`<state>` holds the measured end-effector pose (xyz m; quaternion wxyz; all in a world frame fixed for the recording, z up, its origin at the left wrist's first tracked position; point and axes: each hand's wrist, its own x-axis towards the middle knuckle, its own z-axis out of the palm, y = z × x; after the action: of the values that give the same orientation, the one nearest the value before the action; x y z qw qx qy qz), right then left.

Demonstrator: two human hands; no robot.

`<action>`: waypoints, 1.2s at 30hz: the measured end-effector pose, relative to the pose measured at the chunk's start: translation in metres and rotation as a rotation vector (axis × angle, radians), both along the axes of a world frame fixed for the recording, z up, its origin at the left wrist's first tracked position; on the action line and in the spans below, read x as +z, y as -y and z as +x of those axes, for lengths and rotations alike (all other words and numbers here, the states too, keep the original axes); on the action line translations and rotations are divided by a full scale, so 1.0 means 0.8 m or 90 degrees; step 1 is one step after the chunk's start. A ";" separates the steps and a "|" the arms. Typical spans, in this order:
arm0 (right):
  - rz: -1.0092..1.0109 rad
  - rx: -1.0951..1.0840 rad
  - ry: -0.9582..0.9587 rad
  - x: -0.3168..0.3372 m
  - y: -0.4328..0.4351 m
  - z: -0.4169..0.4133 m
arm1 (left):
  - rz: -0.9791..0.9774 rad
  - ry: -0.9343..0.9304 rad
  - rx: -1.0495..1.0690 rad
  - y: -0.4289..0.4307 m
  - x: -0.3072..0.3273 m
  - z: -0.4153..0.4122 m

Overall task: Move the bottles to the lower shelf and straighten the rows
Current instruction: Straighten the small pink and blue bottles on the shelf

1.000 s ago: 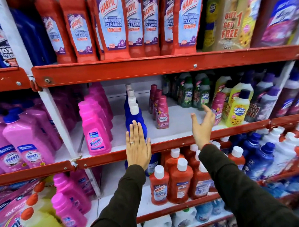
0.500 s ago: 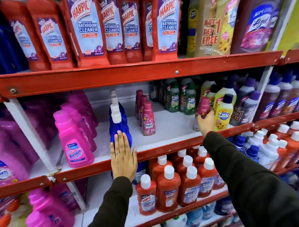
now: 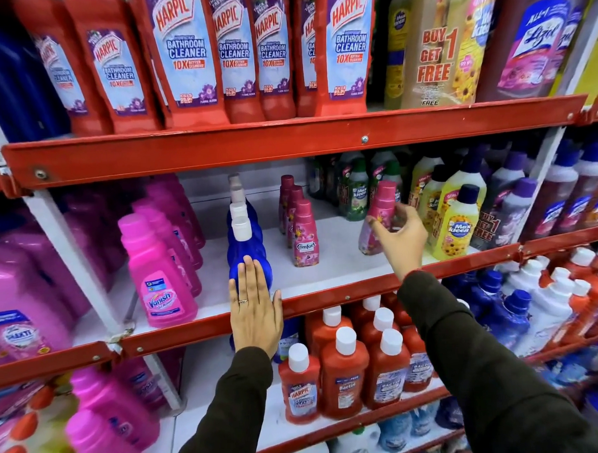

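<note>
On the middle shelf (image 3: 331, 295) my right hand (image 3: 402, 239) grips a small pink Comfort bottle (image 3: 382, 202), tilted left with its base near the shelf floor. A short row of the same pink Comfort bottles (image 3: 303, 233) stands to its left. My left hand (image 3: 255, 317) lies flat, fingers straight and together, against the front blue white-capped bottle (image 3: 245, 242) and the shelf's red rim. That blue bottle heads a single-file row running back. Red white-capped Harpic and Bactin bottles (image 3: 345, 371) stand in rows on the lower shelf (image 3: 351, 426).
Tall red Harpic bottles (image 3: 184, 56) fill the top shelf. Pink Vanish bottles (image 3: 159, 273) stand left of the blue row, yellow Max Kleen bottles (image 3: 458, 219) right of my right hand. A white upright post (image 3: 76, 256) divides the bays. Bare white shelf floor (image 3: 340, 258) lies between the Comfort rows.
My right hand reached to the pink Comfort bottle, closed on it and has tipped and shifted it left. My left hand stayed flat against the front blue bottle. The view moved closer.
</note>
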<state>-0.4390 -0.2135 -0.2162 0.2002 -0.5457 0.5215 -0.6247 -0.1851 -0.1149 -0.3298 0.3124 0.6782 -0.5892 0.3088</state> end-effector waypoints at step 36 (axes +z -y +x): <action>0.067 0.211 -0.051 -0.044 -0.058 0.113 | 0.104 -0.006 -0.079 -0.026 0.022 -0.029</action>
<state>-0.3488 -0.1673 -0.2513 0.3075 -0.6376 0.4640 -0.5326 -0.2083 -0.0940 -0.3125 0.2773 0.6649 -0.6519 0.2368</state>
